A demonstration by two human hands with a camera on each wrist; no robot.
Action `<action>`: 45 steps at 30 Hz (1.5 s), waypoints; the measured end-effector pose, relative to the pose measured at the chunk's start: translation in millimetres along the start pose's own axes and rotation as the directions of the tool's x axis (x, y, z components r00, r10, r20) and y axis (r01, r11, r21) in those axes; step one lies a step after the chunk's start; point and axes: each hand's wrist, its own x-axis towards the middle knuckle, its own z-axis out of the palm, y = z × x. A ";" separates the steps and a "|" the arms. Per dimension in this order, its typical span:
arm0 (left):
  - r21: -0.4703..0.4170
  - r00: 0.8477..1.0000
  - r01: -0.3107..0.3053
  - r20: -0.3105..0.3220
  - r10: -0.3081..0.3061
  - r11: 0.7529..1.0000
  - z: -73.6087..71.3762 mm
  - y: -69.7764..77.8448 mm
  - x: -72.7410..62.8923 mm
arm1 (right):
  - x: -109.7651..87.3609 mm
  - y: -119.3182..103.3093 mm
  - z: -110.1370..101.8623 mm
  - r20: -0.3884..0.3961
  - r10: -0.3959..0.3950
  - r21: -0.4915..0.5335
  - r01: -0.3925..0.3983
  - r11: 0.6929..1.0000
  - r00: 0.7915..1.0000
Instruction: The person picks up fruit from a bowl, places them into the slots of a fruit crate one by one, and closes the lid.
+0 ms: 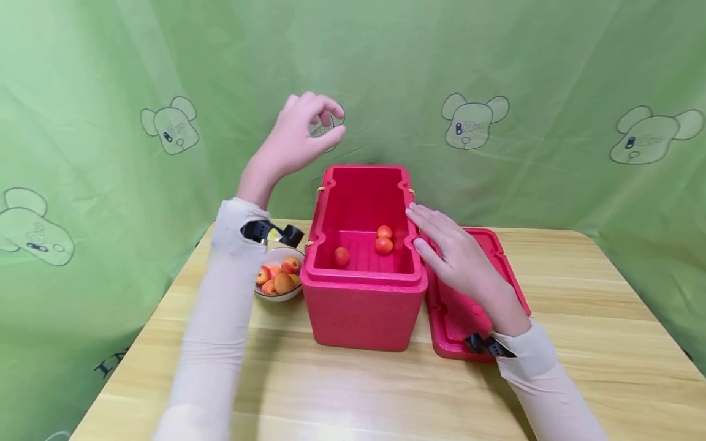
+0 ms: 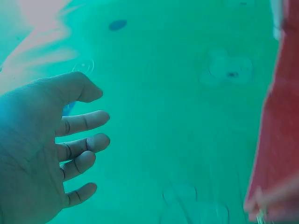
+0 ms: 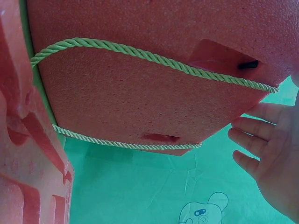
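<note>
A red foam box [image 1: 364, 312] stands lidless on the table, with three small orange-red fruits, one of them a round fruit [image 1: 341, 257], on its floor. My left hand [image 1: 300, 131] is raised in the air beyond the box's back left corner. Its fingers are loosely bent, and nothing lies between them in the left wrist view. With straight fingers, my right hand [image 1: 455, 251] rests at the box's right rim. Left of the box sits a white bowl [image 1: 278, 298] of apricots [image 1: 284, 282], partly behind the left forearm.
The red lid [image 1: 507, 275] lies on the table right of the box, partly under the right forearm. Yellow rope [image 3: 154, 57] runs along the box's side in the right wrist view. A green curtain [image 1: 386, 79] with bear drawings surrounds the wooden table [image 1: 595, 343].
</note>
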 end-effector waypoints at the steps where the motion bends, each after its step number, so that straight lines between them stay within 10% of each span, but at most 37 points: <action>1: -0.006 1.000 -0.004 0.000 0.004 1.000 -0.8 -5.8 -5.2 | 0.1 0.3 0.3 0.002 0.003 -0.001 -0.003 1.000 1.000; 11: 0.055 0.991 0.073 0.112 -0.078 0.996 11.6 -75.5 -53.7 | 1.5 -0.3 0.1 0.005 0.019 0.013 -0.019 1.000 1.000; 20: 0.262 0.942 0.044 0.311 -0.128 0.964 31.0 -127.4 -91.6 | 2.4 -0.3 1.9 0.009 0.029 0.020 -0.029 0.999 1.000; 45: 0.384 0.785 -0.044 0.584 -0.206 0.922 33.8 -151.1 -131.8 | 2.5 0.7 1.8 -0.005 0.007 0.024 -0.007 1.000 1.000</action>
